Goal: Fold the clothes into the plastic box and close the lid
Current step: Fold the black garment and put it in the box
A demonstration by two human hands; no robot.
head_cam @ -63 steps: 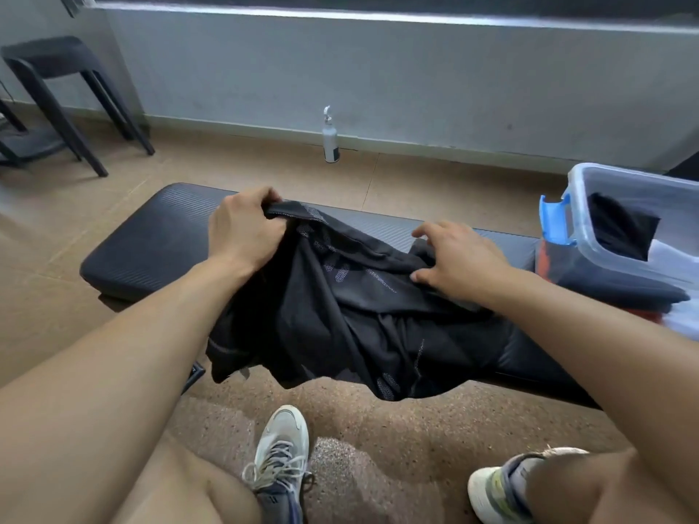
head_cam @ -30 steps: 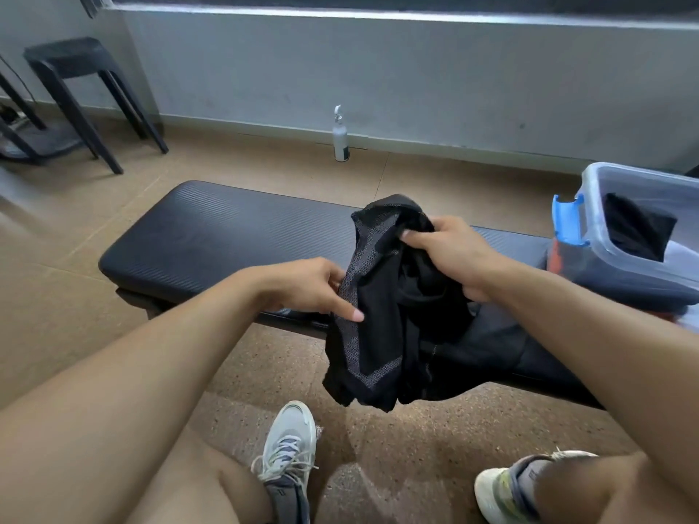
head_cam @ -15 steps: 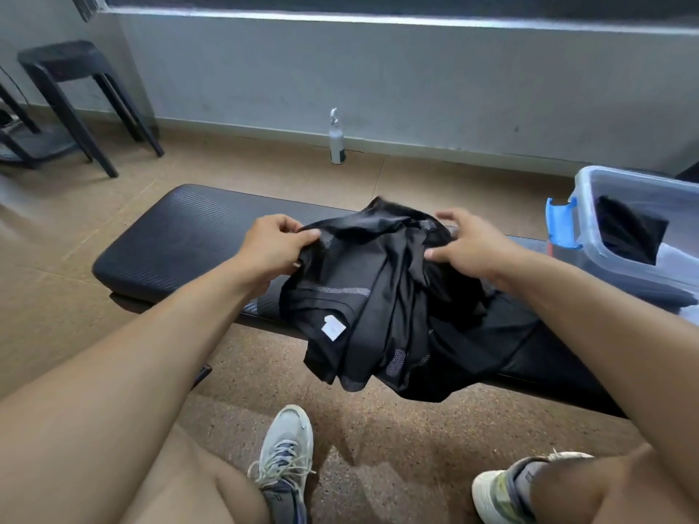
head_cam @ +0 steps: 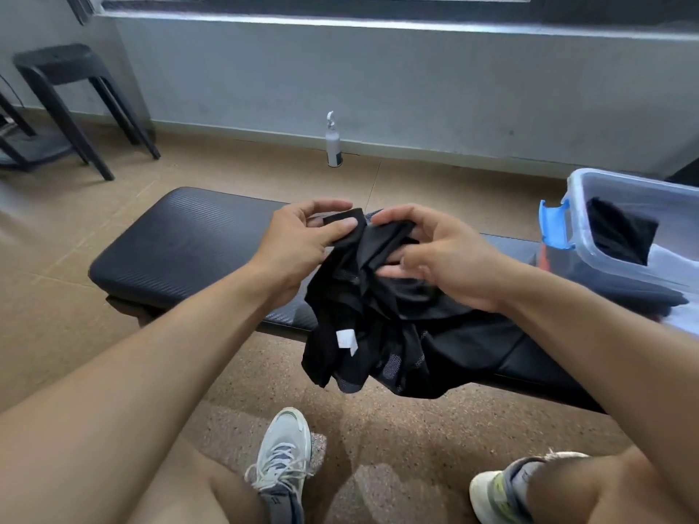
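The black garment (head_cam: 372,308) hangs bunched over the near edge of the padded bench (head_cam: 181,240), toward its right half, the upper part lifted between both hands and the lower folds drooping below the edge with a white label showing on the left fold. The left hand (head_cam: 302,240) pinches a strip of hem or waistband between thumb and fingers at the top of the bundle; the right hand (head_cam: 442,255) has its fingers curled into the cloth just beside it, gripping a gathered wad. The cloth looks thin and slippery, and it is so crumpled that no clear edge or corner is laid out, so the likeliest trouble is a fold made on twisted layers, giving a lump rather than a flat packet. Since much of the weight hangs off the near edge, a loosened pinch could let the whole piece slide to the floor by the shoes (head_cam: 281,451). The plastic box (head_cam: 635,191) stands at the right end of the bench, open, with dark clothing already inside and a blue latch (head_cam: 554,228) on its near corner; a bulky fold piled on top might keep the lid from seating. I see no lid in view.
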